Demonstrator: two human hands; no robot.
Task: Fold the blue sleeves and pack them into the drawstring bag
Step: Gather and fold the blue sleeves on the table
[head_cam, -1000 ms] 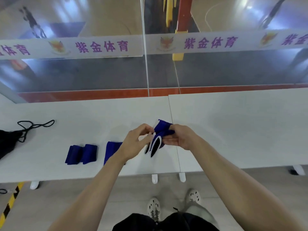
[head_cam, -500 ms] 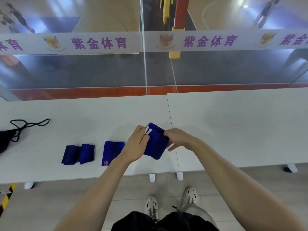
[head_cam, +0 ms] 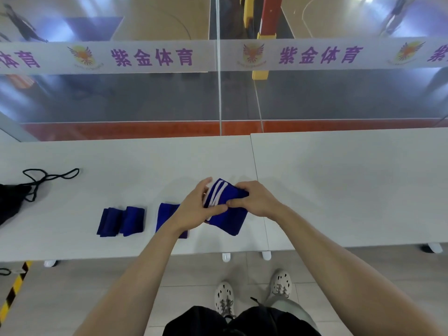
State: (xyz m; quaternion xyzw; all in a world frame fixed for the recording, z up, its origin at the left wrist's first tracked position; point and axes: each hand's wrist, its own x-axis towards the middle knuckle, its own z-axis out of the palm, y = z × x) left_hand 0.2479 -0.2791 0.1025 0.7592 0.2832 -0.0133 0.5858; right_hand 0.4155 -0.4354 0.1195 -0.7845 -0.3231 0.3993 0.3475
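Note:
A blue sleeve with white stripes (head_cam: 228,214) lies folded near the front edge of the white table (head_cam: 339,185). My left hand (head_cam: 196,209) pinches its left side and my right hand (head_cam: 254,200) presses its top right. Another folded blue sleeve (head_cam: 164,217) rests just left, partly hidden under my left wrist. Further left lie two folded blue sleeves side by side (head_cam: 121,221). The black drawstring bag (head_cam: 9,202) sits at the far left edge, its cord (head_cam: 48,177) looped on the table.
A glass wall with a white banner (head_cam: 218,55) stands right behind the table. A seam (head_cam: 258,190) divides two tabletops. Yellow-black floor tape (head_cam: 14,289) runs at the lower left. My shoes (head_cam: 252,294) are below the table's front edge.
The sleeve was held up half folded between both hands; now it is folded flatter and lowered onto the table, white stripes showing on top, with both hands pressing it.

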